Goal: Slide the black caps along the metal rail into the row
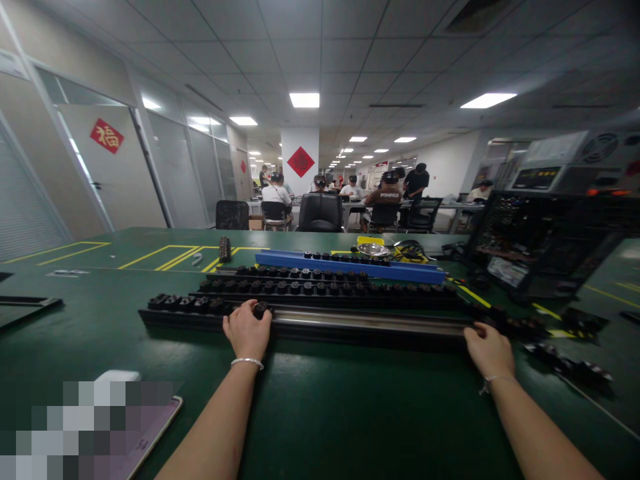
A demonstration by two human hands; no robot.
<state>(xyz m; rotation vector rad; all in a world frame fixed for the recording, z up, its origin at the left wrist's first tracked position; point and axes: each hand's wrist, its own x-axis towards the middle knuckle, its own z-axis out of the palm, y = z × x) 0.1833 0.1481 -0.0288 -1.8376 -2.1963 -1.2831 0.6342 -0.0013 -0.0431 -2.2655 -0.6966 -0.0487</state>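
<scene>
A long black rail (370, 330) with a bare metal channel lies across the table in front of me. Several black roller-like parts (193, 303) sit in a row in its left section. My left hand (249, 331) has closed around a small black part (261, 309) at the end of that row, its fingers over the rail. At the rail's right end, my right hand (491, 352) is closed with thumb and fingers gripping the edge; a dark spot shows between them, too small to name. Behind lie further black rails (320, 288) filled with similar parts.
A blue channel (350, 267) holds more black parts farther back. An open computer case (535, 247) stands at right, near loose black parts (570, 370). A metal dish (373, 250), a standing stack of parts (225, 249) and a phone (155, 437) are on the green table (350, 413).
</scene>
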